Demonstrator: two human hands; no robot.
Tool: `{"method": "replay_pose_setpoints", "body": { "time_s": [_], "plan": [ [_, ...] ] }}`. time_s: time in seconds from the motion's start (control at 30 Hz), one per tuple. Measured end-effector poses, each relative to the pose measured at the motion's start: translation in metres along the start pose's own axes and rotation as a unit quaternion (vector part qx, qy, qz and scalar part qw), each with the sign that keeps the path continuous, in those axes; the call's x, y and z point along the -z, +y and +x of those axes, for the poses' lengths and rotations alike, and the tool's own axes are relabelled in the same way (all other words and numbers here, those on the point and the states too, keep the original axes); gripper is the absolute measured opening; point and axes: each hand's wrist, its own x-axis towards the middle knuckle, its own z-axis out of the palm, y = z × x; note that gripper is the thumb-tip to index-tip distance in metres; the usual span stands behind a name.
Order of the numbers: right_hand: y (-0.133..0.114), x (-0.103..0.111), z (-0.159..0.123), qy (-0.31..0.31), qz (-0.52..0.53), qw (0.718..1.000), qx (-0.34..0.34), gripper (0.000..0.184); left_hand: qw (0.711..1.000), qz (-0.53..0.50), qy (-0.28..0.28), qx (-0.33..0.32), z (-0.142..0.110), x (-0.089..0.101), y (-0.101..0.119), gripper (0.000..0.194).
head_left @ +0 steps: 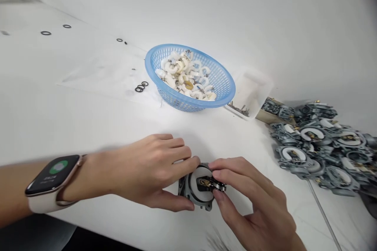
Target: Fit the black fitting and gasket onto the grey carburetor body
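Observation:
A grey metal carburetor [193,188] with a white ring-shaped float [196,183] and brass jets [204,182] in its middle lies on the white table. My left hand [153,168] grips its left side, thumb at the near edge and index finger over the far edge. At its right side, the thumb and fingers of my right hand [250,200] close around a shiny ribbed metal part [219,186]. Whether that part is fixed to the carburetor, I cannot tell. My fingers partly hide the carburetor's rim.
A blue basket [225,96] of white floats [182,72] stands beyond my hands. Behind it is a clear plastic box [260,94] with small metal pins [240,108]. Carburetors [321,145] are heaped at right, near a thin metal rod [324,213]. Black O-rings [141,87] lie left.

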Motion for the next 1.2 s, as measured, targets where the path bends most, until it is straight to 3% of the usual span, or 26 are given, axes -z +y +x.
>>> {"method": "replay_pose_setpoints", "body": {
  "time_s": [0.17, 0.4, 0.7, 1.0, 1.2],
  "plan": [
    [0.0019, 0.0024, 0.0008, 0.004, 0.026, 0.999, -0.020, 0.048, 1.000, -0.013, -0.007, 0.004, -0.0016, -0.0010, -0.0006, 0.044],
    [0.0035, 0.0033, 0.0056, 0.012, 0.030, 0.999, -0.029, 0.037, 1.000, -0.016, -0.015, 0.008, -0.0038, -0.0022, -0.0002, 0.044],
    [0.0049, 0.0027, 0.0063, 0.030, 0.008, 1.000, 0.007, 0.038, 1.000, -0.010, -0.006, 0.003, -0.0025, -0.0009, -0.0006, 0.045],
    [0.0082, 0.0071, 0.0044, 0.052, 0.101, 0.992, -0.049, 0.046, 1.000, -0.016, -0.013, 0.007, -0.0026, -0.0009, -0.0010, 0.044],
    [0.0086, 0.0044, 0.0064, 0.034, 0.063, 0.997, -0.016, 0.047, 1.000, -0.019, -0.007, 0.008, -0.0030, -0.0012, -0.0007, 0.043]
  ]
}}
